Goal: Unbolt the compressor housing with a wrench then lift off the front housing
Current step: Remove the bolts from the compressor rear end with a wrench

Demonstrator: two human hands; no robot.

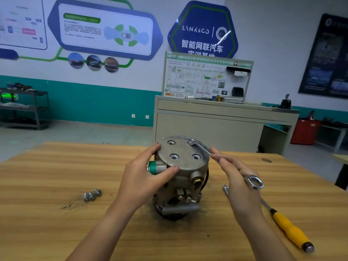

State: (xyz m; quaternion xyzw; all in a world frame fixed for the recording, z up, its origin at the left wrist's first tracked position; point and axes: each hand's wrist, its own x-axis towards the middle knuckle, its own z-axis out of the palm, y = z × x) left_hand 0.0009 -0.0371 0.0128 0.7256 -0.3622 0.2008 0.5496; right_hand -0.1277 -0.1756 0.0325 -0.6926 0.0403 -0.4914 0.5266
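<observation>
You are clamping your left hand (148, 174) round the front housing (183, 157) rim, probably to keep the compressor (180, 187) from twisting. Your right hand (237, 178) is pinching the wrench (199, 146), its far end seated on the bolt just beyond your fingertips. Loose bolts (92, 194) are lying left of your left wrist.

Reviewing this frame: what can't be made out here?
Head view: any bolt under the wrench ring, covered by the ring.
Wrench size marking: too small, partly under the right hand.
Compressor far side: hidden by its own body and the left hand.
Loose bolts: clustered, count unclear.
</observation>
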